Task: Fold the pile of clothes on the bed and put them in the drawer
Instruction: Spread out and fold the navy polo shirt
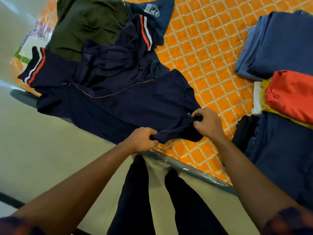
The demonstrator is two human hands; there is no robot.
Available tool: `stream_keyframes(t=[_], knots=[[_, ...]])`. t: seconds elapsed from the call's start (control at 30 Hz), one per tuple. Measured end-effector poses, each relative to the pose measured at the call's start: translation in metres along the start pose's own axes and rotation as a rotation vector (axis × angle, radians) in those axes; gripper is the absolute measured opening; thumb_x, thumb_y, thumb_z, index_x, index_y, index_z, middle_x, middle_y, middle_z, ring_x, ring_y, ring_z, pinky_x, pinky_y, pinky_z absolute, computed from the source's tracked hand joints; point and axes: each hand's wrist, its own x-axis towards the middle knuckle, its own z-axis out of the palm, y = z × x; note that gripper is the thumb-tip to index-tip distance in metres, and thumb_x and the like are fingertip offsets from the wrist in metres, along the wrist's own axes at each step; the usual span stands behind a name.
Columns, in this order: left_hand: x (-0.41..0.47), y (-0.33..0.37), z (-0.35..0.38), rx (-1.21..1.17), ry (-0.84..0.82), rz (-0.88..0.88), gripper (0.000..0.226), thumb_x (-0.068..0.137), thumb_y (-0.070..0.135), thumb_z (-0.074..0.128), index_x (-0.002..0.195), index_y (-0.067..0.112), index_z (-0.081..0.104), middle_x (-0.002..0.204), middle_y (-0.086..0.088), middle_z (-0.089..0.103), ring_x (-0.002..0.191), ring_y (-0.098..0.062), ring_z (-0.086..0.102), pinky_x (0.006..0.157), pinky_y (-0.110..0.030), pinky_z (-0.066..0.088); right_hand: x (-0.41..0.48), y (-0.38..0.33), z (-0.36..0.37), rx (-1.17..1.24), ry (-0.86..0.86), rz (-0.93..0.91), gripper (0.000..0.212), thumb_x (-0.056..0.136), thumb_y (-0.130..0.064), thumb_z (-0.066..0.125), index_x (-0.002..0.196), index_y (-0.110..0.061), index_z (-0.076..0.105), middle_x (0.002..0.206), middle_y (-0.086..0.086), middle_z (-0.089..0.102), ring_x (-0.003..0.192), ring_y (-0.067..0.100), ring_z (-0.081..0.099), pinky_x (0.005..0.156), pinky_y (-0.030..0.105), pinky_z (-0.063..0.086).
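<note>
The navy garment [118,106] with thin orange piping lies spread across the bed's [211,56] near-left edge, its near hem pinched in your left hand [144,139] and right hand [208,122]. Beyond it, a striped navy piece [128,48] and a dark green garment [84,26] lie crumpled. Folded clothes [281,48] sit at right.

Folded jeans [284,160] cut off at right edge.

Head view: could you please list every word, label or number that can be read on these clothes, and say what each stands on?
White crest print on the blue garment at the pile's far end: lettering there, too blurred to read.
Small white mark on the navy garment, beside the right hand: too small and partly hidden to read.
No other text shows.
</note>
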Motion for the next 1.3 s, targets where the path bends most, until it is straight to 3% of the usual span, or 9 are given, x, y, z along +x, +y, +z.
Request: stream_keyframes(t=[0.1,0.27,0.37,0.47,0.57,0.77,0.9,1.07,1.3], knots=[[-0.001,-0.001,0.012,0.005,-0.078,-0.008,0.012,0.091,0.037,0.063,0.09,0.026,0.059,0.083,0.003,0.062,0.08,-0.02,0.061,0.069,-0.035,0.046,-0.009,0.0,0.012,-0.133,0.031,0.04,0.032,0.075,-0.011,0.064,0.099,-0.031,0.068,0.115,-0.004,0.056,0.106,0.025,0.05,0.084,0.042,0.043],[-0.005,0.021,0.047,-0.118,-0.349,-0.014,0.034,0.094,0.046,0.063,0.121,0.025,0.058,0.095,0.006,0.069,0.066,-0.007,0.067,0.073,-0.029,0.055,-0.055,-0.01,0.042,0.397,0.395,0.581,0.052,0.08,-0.026,0.075,0.129,-0.025,0.058,0.133,0.004,0.053,0.125,0.029,0.048,0.104,0.049,0.043],[0.013,0.021,0.037,-0.116,-0.14,0.049,0.02,0.092,0.039,0.067,0.108,0.027,0.065,0.084,0.009,0.072,0.067,-0.005,0.067,0.077,-0.037,0.058,-0.071,-0.014,0.059,0.789,0.439,0.961,0.074,0.081,-0.032,0.082,0.144,-0.02,0.044,0.136,0.005,0.049,0.123,0.028,0.049,0.099,0.042,0.044],[0.042,0.014,0.003,-0.156,0.222,0.077,0.015,0.092,0.024,0.066,0.107,0.023,0.065,0.087,0.007,0.068,0.074,-0.012,0.062,0.08,-0.042,0.056,-0.065,-0.02,0.065,1.287,0.442,0.922,0.064,0.088,-0.023,0.079,0.143,-0.015,0.047,0.12,-0.001,0.061,0.108,0.02,0.061,0.082,0.03,0.049],[0.079,0.013,-0.048,-0.005,0.504,0.146,0.035,0.089,0.024,0.065,0.122,0.015,0.061,0.113,-0.008,0.062,0.1,-0.029,0.06,0.093,-0.048,0.049,-0.043,-0.02,0.06,1.386,0.333,0.829,0.023,0.086,-0.015,0.08,0.107,-0.02,0.071,0.113,0.001,0.073,0.105,0.02,0.068,0.075,0.026,0.053],[0.16,0.046,-0.114,0.144,0.413,0.14,0.073,0.089,0.045,0.068,0.151,0.019,0.038,0.147,-0.01,0.042,0.133,-0.032,0.043,0.107,-0.051,0.042,-0.028,-0.015,0.049,1.694,0.56,0.791,0.021,0.091,-0.004,0.07,0.106,-0.02,0.071,0.11,0.002,0.073,0.099,0.019,0.07,0.079,0.031,0.055],[0.201,0.077,-0.127,0.163,0.22,0.073,0.078,0.085,0.054,0.073,0.147,0.02,0.039,0.142,-0.009,0.048,0.123,-0.031,0.053,0.098,-0.047,0.05,-0.026,-0.005,0.059,1.516,0.702,0.762,0.008,0.096,-0.016,0.069,0.1,-0.023,0.072,0.099,-0.002,0.073,0.093,0.013,0.069,0.077,0.028,0.058],[0.22,0.101,-0.135,0.285,0.014,0.19,0.021,0.094,0.028,0.069,0.109,0.019,0.058,0.113,-0.004,0.057,0.098,-0.025,0.055,0.076,-0.035,0.044,-0.001,0.008,0.051,1.242,0.723,0.673,0.019,0.097,-0.022,0.069,0.083,-0.009,0.071,0.078,0.004,0.064,0.074,0.014,0.061,0.069,0.037,0.05],[0.241,0.097,-0.225,-0.088,0.66,0.235,0.021,0.083,0.017,0.065,0.082,0.033,0.052,0.095,0.004,0.057,0.089,-0.011,0.052,0.083,-0.029,0.044,0.09,0.042,-0.036,0.891,0.508,0.279,0.016,0.091,-0.005,0.072,0.101,-0.016,0.078,0.086,-0.014,0.071,0.079,-0.012,0.063,0.073,0.021,0.05]])
